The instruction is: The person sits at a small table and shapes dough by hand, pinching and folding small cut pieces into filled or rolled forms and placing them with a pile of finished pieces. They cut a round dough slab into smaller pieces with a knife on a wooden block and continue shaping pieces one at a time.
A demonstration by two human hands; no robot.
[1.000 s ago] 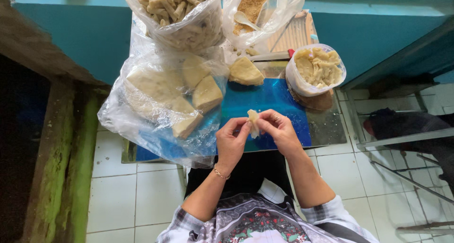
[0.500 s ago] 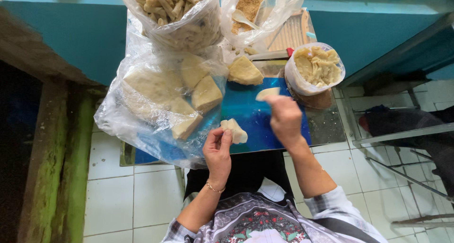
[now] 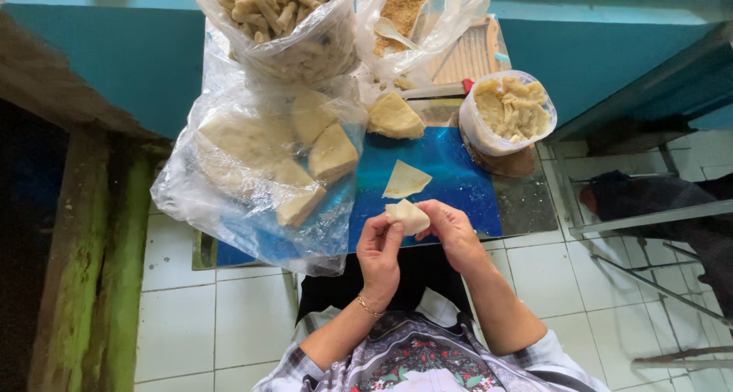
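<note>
My left hand (image 3: 379, 251) and my right hand (image 3: 449, 228) meet over the near edge of a blue mat (image 3: 450, 174), both pinching one pale folded piece of dough (image 3: 408, 215) between the fingertips. A flat triangular dough sheet (image 3: 405, 180) lies on the mat just beyond my hands. To the left, an opened clear plastic bag (image 3: 229, 193) holds several pale wedge-shaped dough sheets (image 3: 332, 151). Another wedge of dough (image 3: 394, 117) rests at the far edge of the mat.
A clear bag of rolled pale sticks (image 3: 279, 18) stands at the back. Beside it is a bag of brown crumbs with a white spoon (image 3: 401, 14). A round tub of yellowish filling (image 3: 510, 113) sits right. White tiled floor lies below, with metal chair legs (image 3: 649, 285) right.
My right hand set a dough sheet down on the blue mat and came back. Both hands now hold a piece of dough together near the mat's front edge.
</note>
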